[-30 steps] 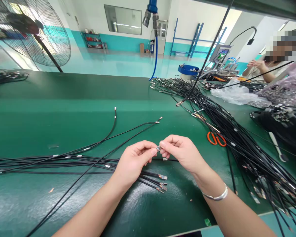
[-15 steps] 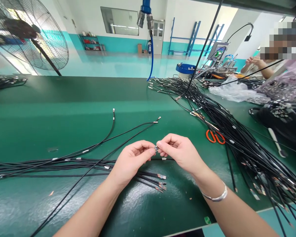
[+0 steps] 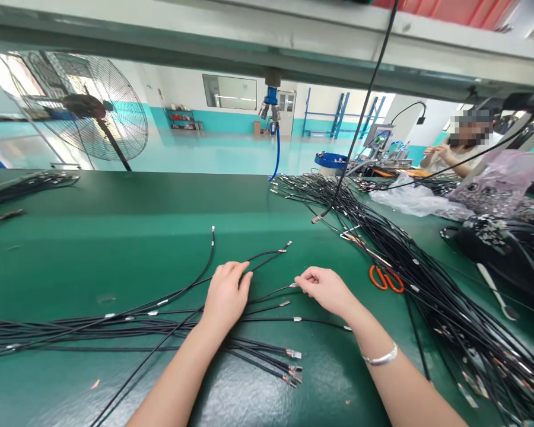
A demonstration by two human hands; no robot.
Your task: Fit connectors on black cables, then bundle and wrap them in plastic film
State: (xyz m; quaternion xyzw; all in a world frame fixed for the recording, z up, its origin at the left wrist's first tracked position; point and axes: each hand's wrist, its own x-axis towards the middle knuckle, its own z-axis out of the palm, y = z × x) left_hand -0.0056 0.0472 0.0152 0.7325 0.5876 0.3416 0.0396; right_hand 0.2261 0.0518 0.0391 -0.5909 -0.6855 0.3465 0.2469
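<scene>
My left hand (image 3: 225,295) lies flat, fingers stretched out, on a thin black cable (image 3: 267,256) on the green table (image 3: 115,237). My right hand (image 3: 327,289) pinches the metal-tipped end of another black cable (image 3: 273,292) just above the table. Several black cables with metal connectors (image 3: 293,367) lie in a bundle (image 3: 71,326) running left under my left forearm.
A large heap of black cables (image 3: 427,273) crosses the right side, with orange-handled scissors (image 3: 385,279) beside it. Plastic bags (image 3: 418,198) and a seated person (image 3: 463,151) are at the far right. A standing fan (image 3: 89,118) is at the back left.
My hands have parted and dropped to the table. The left let go and now lies flat on a cable; the right keeps pinching a cable end. The camera tilted up.
</scene>
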